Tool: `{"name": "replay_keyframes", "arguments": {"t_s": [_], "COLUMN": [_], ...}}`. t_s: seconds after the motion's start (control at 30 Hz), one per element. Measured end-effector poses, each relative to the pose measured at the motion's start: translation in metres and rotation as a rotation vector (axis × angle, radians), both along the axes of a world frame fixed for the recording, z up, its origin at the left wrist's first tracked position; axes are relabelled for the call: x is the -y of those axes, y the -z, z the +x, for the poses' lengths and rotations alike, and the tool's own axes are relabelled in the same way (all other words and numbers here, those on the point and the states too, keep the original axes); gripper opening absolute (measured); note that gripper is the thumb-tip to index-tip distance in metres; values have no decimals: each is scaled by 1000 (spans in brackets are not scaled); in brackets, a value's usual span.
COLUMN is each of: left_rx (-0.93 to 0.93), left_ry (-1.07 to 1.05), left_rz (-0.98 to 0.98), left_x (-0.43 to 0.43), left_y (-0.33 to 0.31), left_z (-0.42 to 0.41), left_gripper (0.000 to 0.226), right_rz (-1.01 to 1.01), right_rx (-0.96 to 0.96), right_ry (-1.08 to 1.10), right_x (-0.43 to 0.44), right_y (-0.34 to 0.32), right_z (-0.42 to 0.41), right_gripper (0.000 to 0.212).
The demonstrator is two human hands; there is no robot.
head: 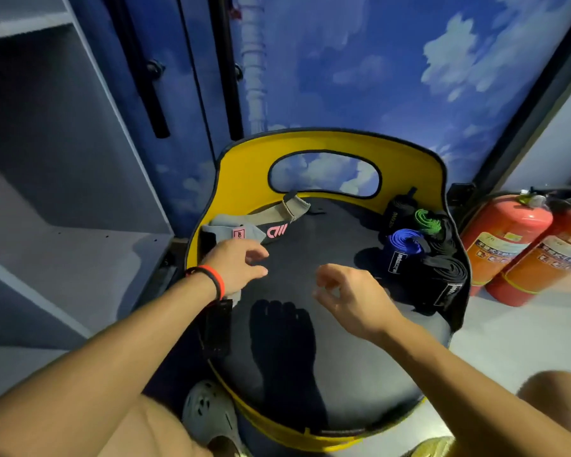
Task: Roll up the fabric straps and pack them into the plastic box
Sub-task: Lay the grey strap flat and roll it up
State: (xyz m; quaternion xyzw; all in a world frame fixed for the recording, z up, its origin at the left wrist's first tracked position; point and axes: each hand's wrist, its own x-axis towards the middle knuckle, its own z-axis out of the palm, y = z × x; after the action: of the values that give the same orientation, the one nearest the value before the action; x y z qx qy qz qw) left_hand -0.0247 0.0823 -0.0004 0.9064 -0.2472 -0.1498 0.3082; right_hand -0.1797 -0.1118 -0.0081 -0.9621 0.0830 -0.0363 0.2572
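Head view: two bare hands over the dark seat (310,232) of a yellow chair.
The left hand (234,262), fingers slack and empty, lies just in front of an unrolled grey strap (244,229). The right hand (350,298), loosely curled and empty, is mid-seat, with rolled straps (422,245) near its right.

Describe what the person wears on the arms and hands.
Both forearms are bare, no sleeves in view. Neither the left hand nor the right hand is gloved. A red-orange wristband with a black edge circles the left wrist; the right wrist wears nothing.
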Motion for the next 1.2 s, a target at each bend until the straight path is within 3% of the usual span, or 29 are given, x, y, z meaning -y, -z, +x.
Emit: {"name": "replay_keyframes", "arguments": {"t_s": [0.13, 0.23, 0.33, 0.5, 0.63, 0.77, 0.97, 1.1, 1.13, 1.2], "left_rx": [222, 228, 232, 264, 289, 280, 125, 30, 6, -45], "left_ry": [-43, -55, -56, -82, -66, -32, -5, -42, -33, 11], "left_rz": [117, 179, 235, 253, 248, 142, -182, -350, -376, -426], "left_x": [-16, -17, -11, -1, 5, 18, 48, 74, 80, 90], "left_y": [1, 7, 19, 30, 25, 14, -3, 3, 4, 7], "left_z": [27, 47, 62, 75, 73, 67, 51, 40, 37, 35], "left_gripper": [48, 69, 76, 45, 7, 8, 16, 16, 15, 20], "right_rz": [-16, -16, -28, 10, 65, 122, 396, 703, 805, 992], "right_rx": [-21, -68, -141, -154, -154, -58, 43, 32, 42, 75], "right_ry": [-66, -89, -133, -114, -51, -14, 70, 310, 374, 446], "right_x": [-11, -13, -11, -1, 9, 18, 30, 37, 39, 45], "right_y": [-9, -10, -8, 2, 15, 18, 10, 17, 21, 24], "right_z": [38, 63, 82, 98, 101, 101, 93, 89, 88, 87], "right_gripper": [18, 25, 31, 37, 43, 65, 91, 95, 88, 48]}}
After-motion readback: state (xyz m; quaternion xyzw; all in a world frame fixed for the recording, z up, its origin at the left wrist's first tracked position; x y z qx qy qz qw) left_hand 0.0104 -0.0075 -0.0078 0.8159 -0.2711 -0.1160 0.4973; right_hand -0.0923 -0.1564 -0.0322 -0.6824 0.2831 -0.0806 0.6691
